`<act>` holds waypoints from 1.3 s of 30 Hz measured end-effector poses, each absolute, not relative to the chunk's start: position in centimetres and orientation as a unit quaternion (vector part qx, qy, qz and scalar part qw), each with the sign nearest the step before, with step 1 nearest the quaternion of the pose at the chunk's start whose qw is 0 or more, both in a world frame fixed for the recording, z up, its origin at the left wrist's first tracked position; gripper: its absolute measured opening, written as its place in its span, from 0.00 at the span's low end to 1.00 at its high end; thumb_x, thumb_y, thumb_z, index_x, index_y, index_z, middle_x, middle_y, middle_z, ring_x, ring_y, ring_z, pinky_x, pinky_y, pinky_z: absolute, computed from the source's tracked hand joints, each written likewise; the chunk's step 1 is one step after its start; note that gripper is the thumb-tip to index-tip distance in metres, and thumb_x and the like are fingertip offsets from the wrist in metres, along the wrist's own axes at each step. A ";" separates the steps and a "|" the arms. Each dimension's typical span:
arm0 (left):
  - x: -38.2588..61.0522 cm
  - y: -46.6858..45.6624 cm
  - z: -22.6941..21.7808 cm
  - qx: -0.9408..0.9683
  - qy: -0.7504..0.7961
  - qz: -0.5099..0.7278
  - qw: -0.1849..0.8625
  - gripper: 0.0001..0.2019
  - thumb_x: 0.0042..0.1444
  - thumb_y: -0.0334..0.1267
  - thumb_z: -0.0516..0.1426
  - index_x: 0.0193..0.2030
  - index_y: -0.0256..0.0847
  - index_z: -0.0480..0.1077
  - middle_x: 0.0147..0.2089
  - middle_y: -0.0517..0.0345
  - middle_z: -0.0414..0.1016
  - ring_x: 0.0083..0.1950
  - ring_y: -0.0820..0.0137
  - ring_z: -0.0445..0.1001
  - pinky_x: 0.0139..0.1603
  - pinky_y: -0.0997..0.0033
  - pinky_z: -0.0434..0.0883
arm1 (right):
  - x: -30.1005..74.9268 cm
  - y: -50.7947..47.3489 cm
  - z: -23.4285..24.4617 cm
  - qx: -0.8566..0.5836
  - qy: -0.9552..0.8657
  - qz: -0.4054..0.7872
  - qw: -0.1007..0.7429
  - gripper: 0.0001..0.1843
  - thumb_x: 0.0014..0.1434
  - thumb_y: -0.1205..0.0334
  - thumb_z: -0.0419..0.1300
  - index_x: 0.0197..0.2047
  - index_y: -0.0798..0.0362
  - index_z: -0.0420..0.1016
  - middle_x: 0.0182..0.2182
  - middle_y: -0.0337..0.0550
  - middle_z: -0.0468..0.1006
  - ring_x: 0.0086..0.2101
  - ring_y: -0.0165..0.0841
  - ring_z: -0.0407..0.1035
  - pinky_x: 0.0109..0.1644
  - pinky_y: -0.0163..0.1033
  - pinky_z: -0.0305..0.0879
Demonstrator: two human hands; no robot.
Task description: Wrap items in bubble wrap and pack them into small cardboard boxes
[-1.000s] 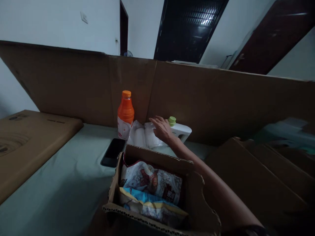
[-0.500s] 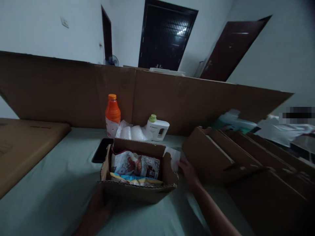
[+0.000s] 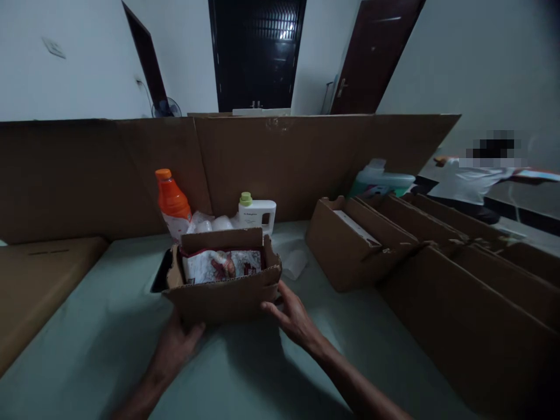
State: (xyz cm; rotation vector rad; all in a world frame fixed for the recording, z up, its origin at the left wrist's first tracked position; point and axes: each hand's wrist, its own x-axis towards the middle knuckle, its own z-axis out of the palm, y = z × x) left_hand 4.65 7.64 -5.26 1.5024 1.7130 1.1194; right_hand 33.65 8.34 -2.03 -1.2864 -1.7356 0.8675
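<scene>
An open cardboard box (image 3: 223, 303) is between my hands, its top facing up. Inside it a white-and-red printed food packet (image 3: 223, 265) shows above the front wall. My left hand (image 3: 177, 344) grips the box's lower left corner, thumb in front, the other fingers hidden behind the cardboard. At the right end my right hand (image 3: 295, 315) holds the box, thumb on the front and fingers along the side. Just beyond that hand lies a piece of clear bubble wrap (image 3: 294, 264) on the green cloth (image 3: 245, 385).
Behind the box stand an orange bottle (image 3: 172, 198), bubble wrap (image 3: 219, 224) and a white jug with a green cap (image 3: 258, 214). Divided cardboard boxes (image 3: 350, 251) fill the right side, a teal bottle (image 3: 380, 179) behind them. A cardboard panel (image 3: 284, 157) rises at the back. A person (image 3: 475, 181) is far right.
My right hand has moved from the bubble wrap beside the box onto the box's right end. The box has tilted, and its blue-yellow packet is now hidden. The view has turned right.
</scene>
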 end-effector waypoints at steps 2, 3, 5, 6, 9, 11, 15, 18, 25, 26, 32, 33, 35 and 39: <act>5.2 9.2 -4.7 0.556 0.627 0.434 0.332 0.33 0.47 0.51 0.58 0.59 0.35 0.65 0.56 0.41 0.78 0.60 0.49 0.75 0.62 0.50 0.71 | 34.3 9.7 -2.4 -0.510 -0.692 0.328 0.391 0.34 0.62 0.51 0.60 0.68 0.51 0.62 0.58 0.52 0.75 0.51 0.43 0.71 0.51 0.45 0.71; 5.4 9.8 -4.7 0.547 0.619 0.441 0.350 0.34 0.48 0.50 0.58 0.60 0.35 0.64 0.57 0.41 0.77 0.62 0.49 0.74 0.63 0.50 0.70 | 34.9 10.2 -2.6 -0.509 -0.705 0.314 0.381 0.34 0.61 0.54 0.60 0.69 0.50 0.62 0.58 0.51 0.74 0.52 0.43 0.71 0.52 0.45 0.71; 5.4 10.6 -5.4 0.542 0.606 0.454 0.365 0.34 0.50 0.50 0.58 0.62 0.37 0.63 0.59 0.43 0.76 0.65 0.51 0.71 0.65 0.51 0.68 | 36.7 11.4 -3.0 -0.509 -0.743 0.254 0.353 0.36 0.58 0.63 0.59 0.70 0.49 0.60 0.61 0.51 0.72 0.56 0.42 0.69 0.57 0.48 0.68; 5.2 10.8 -6.0 0.542 0.602 0.459 0.365 0.34 0.51 0.49 0.58 0.63 0.37 0.62 0.60 0.43 0.75 0.66 0.51 0.70 0.67 0.51 0.66 | 37.8 12.0 -3.1 -0.514 -0.762 0.209 0.334 0.39 0.55 0.69 0.58 0.70 0.48 0.59 0.62 0.52 0.70 0.59 0.42 0.66 0.61 0.50 0.65; 4.6 10.2 -7.9 0.547 0.611 0.463 0.336 0.34 0.51 0.48 0.58 0.65 0.38 0.62 0.64 0.44 0.72 0.69 0.52 0.66 0.71 0.50 0.60 | 40.6 14.5 -2.9 -0.565 -0.793 0.064 0.217 0.46 0.48 0.78 0.54 0.71 0.49 0.59 0.67 0.53 0.64 0.65 0.43 0.58 0.67 0.54 0.57; 4.2 9.5 -8.7 0.552 0.619 0.457 0.322 0.35 0.50 0.47 0.58 0.66 0.38 0.62 0.66 0.43 0.70 0.70 0.51 0.65 0.72 0.49 0.59 | 41.6 16.2 -2.5 -0.594 -0.791 0.010 0.144 0.40 0.48 0.78 0.54 0.65 0.51 0.69 0.67 0.54 0.65 0.66 0.47 0.57 0.66 0.55 0.57; 3.4 7.9 -9.3 0.569 0.588 0.454 0.353 0.35 0.52 0.45 0.58 0.67 0.36 0.61 0.68 0.41 0.68 0.71 0.53 0.65 0.73 0.50 0.59 | 41.5 16.1 -1.2 -0.609 -0.784 -0.016 0.118 0.15 0.58 0.74 0.55 0.42 0.55 0.81 0.57 0.57 0.76 0.62 0.51 0.62 0.62 0.55 0.59; 2.3 6.4 -9.5 0.569 0.579 0.451 0.371 0.34 0.53 0.46 0.59 0.66 0.38 0.63 0.67 0.41 0.69 0.68 0.52 0.68 0.71 0.48 0.61 | 41.5 11.6 -0.7 -0.605 -0.790 -0.017 0.102 0.11 0.57 0.72 0.57 0.40 0.53 0.80 0.55 0.54 0.77 0.59 0.49 0.65 0.60 0.53 0.60; 2.3 7.3 -6.9 0.547 0.591 0.496 0.324 0.33 0.53 0.46 0.61 0.65 0.40 0.63 0.64 0.41 0.71 0.62 0.54 0.73 0.64 0.48 0.69 | 38.8 3.8 0.6 -0.579 -0.774 0.139 0.216 0.33 0.59 0.53 0.63 0.66 0.49 0.65 0.64 0.54 0.68 0.61 0.49 0.64 0.62 0.57 0.62; 3.0 8.1 -6.3 0.549 0.582 0.506 0.322 0.33 0.53 0.47 0.60 0.66 0.41 0.62 0.63 0.42 0.71 0.61 0.55 0.74 0.63 0.50 0.71 | 37.4 4.3 0.8 -0.571 -0.765 0.174 0.240 0.34 0.60 0.53 0.63 0.67 0.50 0.63 0.64 0.55 0.69 0.61 0.48 0.65 0.62 0.56 0.63; 6.7 10.8 -4.4 0.541 0.575 0.540 0.292 0.31 0.56 0.45 0.58 0.67 0.42 0.61 0.59 0.46 0.75 0.63 0.57 0.72 0.66 0.53 0.67 | 33.1 9.3 2.2 -0.541 -0.751 0.242 0.290 0.29 0.64 0.62 0.54 0.68 0.51 0.62 0.59 0.52 0.75 0.56 0.40 0.71 0.58 0.48 0.69; 6.6 10.7 -4.4 0.539 0.579 0.538 0.292 0.31 0.56 0.44 0.58 0.67 0.42 0.61 0.59 0.46 0.74 0.63 0.57 0.72 0.67 0.53 0.66 | 33.9 9.4 2.2 -0.544 -0.756 0.237 0.276 0.29 0.63 0.63 0.54 0.67 0.51 0.64 0.59 0.52 0.75 0.57 0.41 0.70 0.59 0.49 0.68; 5.9 9.6 -4.8 0.533 0.592 0.527 0.297 0.33 0.54 0.43 0.59 0.67 0.41 0.61 0.62 0.44 0.73 0.64 0.55 0.71 0.68 0.51 0.65 | 36.5 8.7 2.2 -0.551 -0.762 0.234 0.245 0.31 0.57 0.67 0.57 0.65 0.52 0.68 0.60 0.52 0.74 0.60 0.44 0.67 0.64 0.54 0.62; 3.8 5.0 -5.6 0.553 0.632 0.450 0.305 0.33 0.53 0.45 0.59 0.66 0.35 0.63 0.66 0.38 0.69 0.67 0.50 0.68 0.68 0.44 0.64 | 42.4 5.1 1.7 -0.584 -0.778 0.214 0.084 0.36 0.46 0.74 0.61 0.60 0.50 0.75 0.59 0.52 0.76 0.59 0.48 0.67 0.64 0.57 0.58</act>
